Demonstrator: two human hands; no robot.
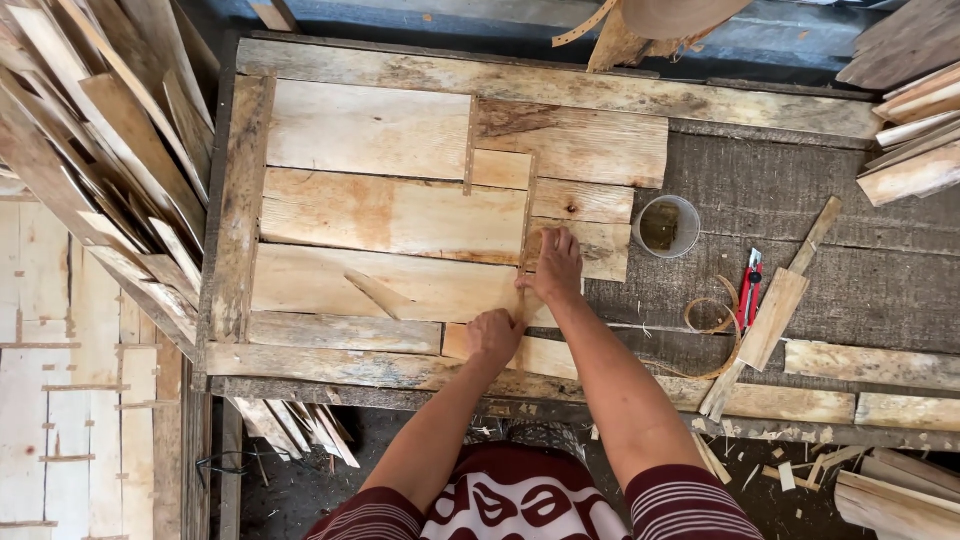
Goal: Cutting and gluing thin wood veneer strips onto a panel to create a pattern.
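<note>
The left hand [494, 337] is curled into a loose fist, knuckles up, pressing down on the lower end of a thin wooden strip [527, 215]; whether the fingers close around anything cannot be told from above. The right hand [556, 264] lies flat and open just beyond it, palm down, fingers spread over the same strip and the short board [598, 250] to its right, holding nothing.

The strip runs upright across a patchwork of pale boards (all rough-sawn, some stained orange). Left of the strip lie three wide boards stacked one above another: the top board [368, 130], the middle board [392, 214] and the lower board [385, 284], the last bearing a loose wood sliver [378, 293]. All rest on a weathered bench [770, 190] with a grey plank frame.

Right of the strip, well apart from the hands, a small clear cup [666, 226] stands on the bare grey bench. Further right lie a red utility knife [749, 288], a curled band [708, 316] just beside it, and a wooden paddle-shaped piece [773, 318] lying at a slant.

Far left of the strip, beyond the bench edge, a stack of thin slats [100, 150] leans in a heap. Far right, at the upper corner, more stacked boards [915, 140] lie.
</note>
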